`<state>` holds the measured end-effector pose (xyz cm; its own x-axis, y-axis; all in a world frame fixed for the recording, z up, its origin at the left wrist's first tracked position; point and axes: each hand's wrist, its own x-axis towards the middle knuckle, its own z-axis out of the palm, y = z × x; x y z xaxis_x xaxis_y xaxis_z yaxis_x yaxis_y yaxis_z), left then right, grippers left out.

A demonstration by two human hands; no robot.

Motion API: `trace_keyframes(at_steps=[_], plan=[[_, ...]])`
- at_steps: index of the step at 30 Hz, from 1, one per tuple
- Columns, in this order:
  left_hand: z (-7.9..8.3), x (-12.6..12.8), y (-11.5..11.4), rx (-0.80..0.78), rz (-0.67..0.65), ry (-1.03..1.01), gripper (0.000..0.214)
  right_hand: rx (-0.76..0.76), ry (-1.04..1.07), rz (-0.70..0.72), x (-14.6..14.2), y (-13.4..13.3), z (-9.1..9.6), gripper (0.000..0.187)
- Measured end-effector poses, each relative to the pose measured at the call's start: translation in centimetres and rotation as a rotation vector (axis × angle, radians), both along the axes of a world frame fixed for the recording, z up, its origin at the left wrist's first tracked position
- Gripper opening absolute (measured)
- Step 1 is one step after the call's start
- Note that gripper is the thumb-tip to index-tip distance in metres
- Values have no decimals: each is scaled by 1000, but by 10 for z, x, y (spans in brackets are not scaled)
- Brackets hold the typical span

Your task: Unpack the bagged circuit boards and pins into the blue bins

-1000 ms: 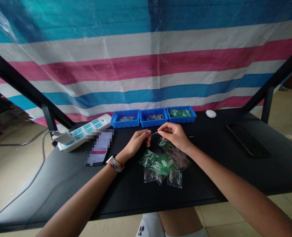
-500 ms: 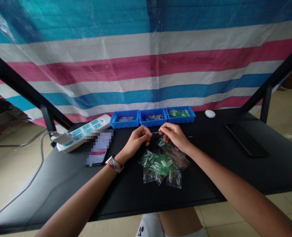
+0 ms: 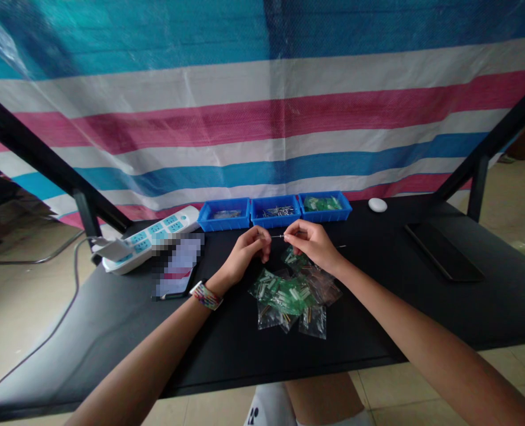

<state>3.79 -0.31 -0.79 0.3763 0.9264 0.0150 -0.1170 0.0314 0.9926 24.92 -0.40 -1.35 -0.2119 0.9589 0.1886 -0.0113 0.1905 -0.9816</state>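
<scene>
Both my hands meet above the black table (image 3: 111, 319), in front of the blue bins. My left hand (image 3: 247, 251) is closed in a pinch, and my right hand (image 3: 313, 241) is pinched too. Between their fingertips runs a thin metal pin (image 3: 277, 236), held at both ends. Just below my hands lies a heap of small clear bags (image 3: 291, 296) with green and brown parts. A patterned band sits on my left wrist.
Three blue bins (image 3: 274, 212) stand in a row at the back with small metal and green parts. A white power strip (image 3: 149, 236) and a phone (image 3: 177, 266) lie at left. A white round object (image 3: 377, 205) and a dark flat slab (image 3: 444, 251) lie at right.
My hands have stayed together over the bags, with the pin rising slightly between them. Little else has shifted.
</scene>
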Motion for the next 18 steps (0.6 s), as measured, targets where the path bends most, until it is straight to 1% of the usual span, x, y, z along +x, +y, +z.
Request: trace_keyframes(at_steps=[4, 8, 18], plan=[[-6, -1, 3, -45, -23, -5, 33, 11, 36, -13, -1, -1, 2, 24], [-8, -1, 5, -59, -5, 6, 39, 24, 23, -16, -1, -2, 2, 24], [-5, 1, 2, -38, 9, 50, 39, 53, -7, -4, -2, -4, 2, 23]])
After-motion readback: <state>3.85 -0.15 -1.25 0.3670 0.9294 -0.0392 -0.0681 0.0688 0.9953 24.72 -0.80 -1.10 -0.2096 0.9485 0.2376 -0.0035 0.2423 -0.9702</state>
